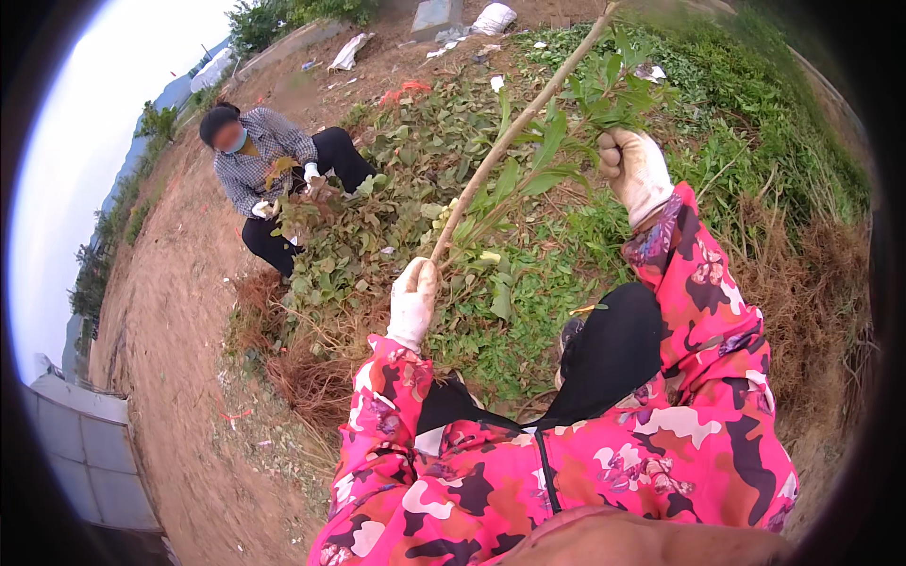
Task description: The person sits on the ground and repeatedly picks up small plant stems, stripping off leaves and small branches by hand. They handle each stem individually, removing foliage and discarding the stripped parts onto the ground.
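Note:
My left hand (413, 301), in a pale work glove, grips the lower end of a long bare wooden stick (511, 134) together with thin leafy stems (527, 185). The stick slants up and away to the right, past the top of the view. Beside it the stems fan out into long green leaves. My right hand (637, 175), in a soiled pale glove, is curled into a fist at the upper leaves (616, 102); what lies inside its fingers is mostly hidden. Below both hands, cut leafy plants (509, 354) cover the ground around my legs.
Across the heap of leafy cuttings (396, 219), a person (265, 166) in a checked shirt sits handling plants with gloved hands. Root bundles lie at left (311, 382) and right (800, 304). White sacks (493, 19) lie farther back. Bare soil (191, 339) stretches along the left.

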A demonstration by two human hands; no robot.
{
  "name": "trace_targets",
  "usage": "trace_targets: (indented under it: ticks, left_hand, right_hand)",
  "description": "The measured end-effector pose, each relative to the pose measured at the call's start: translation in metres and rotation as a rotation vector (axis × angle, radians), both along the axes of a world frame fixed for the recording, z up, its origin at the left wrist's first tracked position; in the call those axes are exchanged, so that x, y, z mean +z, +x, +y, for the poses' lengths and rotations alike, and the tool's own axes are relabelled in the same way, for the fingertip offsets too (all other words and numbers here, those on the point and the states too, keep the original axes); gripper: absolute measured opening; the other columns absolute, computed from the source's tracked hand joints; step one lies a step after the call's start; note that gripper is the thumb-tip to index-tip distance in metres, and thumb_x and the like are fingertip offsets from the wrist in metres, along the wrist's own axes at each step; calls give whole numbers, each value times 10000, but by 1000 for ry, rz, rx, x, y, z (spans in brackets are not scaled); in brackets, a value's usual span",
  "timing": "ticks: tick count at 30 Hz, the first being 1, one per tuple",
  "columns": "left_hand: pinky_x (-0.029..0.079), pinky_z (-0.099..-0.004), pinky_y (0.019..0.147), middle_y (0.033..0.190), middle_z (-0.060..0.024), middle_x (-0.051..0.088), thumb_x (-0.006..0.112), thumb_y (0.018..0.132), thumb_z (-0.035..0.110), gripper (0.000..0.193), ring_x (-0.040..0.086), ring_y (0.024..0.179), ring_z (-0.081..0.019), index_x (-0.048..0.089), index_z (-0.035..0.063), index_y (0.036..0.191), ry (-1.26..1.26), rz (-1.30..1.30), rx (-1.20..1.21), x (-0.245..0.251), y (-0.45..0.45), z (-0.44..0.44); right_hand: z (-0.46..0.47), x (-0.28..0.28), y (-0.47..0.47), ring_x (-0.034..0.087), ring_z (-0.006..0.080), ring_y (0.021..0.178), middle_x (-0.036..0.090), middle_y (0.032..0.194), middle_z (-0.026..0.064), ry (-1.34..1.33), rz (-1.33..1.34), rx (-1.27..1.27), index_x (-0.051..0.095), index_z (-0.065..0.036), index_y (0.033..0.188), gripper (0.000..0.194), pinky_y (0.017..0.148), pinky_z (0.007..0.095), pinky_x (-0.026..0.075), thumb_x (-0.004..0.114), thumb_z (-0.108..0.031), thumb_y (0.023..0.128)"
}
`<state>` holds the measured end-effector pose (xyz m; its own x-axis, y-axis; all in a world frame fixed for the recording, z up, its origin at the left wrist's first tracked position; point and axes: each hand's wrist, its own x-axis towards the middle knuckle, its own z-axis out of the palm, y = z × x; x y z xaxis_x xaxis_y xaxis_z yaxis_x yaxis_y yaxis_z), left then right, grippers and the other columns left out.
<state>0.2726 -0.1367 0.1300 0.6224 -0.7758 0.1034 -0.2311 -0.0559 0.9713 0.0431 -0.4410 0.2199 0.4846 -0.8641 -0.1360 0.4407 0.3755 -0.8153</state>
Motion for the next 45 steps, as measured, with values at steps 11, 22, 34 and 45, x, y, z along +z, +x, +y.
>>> trace_targets:
  ticks: [11,22,34,45]
  left_hand:
    - [272,-195,488,644,79,434,465,1005,409,360,346,540,-25,542,98,840,158,41,108,60,33,80]
    - [254,-199,472,624,81,401,438,1005,432,392,326,531,-27,542,103,820,267,66,63,73,7,77]
    - [274,-194,485,641,87,431,480,987,451,384,352,552,-26,562,105,844,288,200,-112,98,-8,30]
    - [457,-297,889,1050,-66,620,379,1045,242,354,564,998,-162,556,-16,1209,86,-134,23,2,-52,-58]
  right_hand:
    - [68,-10,18,469,37,556,599,824,25,-406,342,459,446,-3,1318,720,520,180,409,643,-527,864]
    - [94,-2,87,501,42,604,565,788,-42,139,-242,239,601,-121,1120,351,461,197,372,667,-374,886]
    - [47,-11,55,435,81,462,542,635,-17,271,-381,304,612,-74,966,228,429,212,368,514,-280,979]
    - [176,-75,83,599,242,641,626,798,93,-567,244,-42,553,-55,1033,236,592,359,463,561,-279,958]
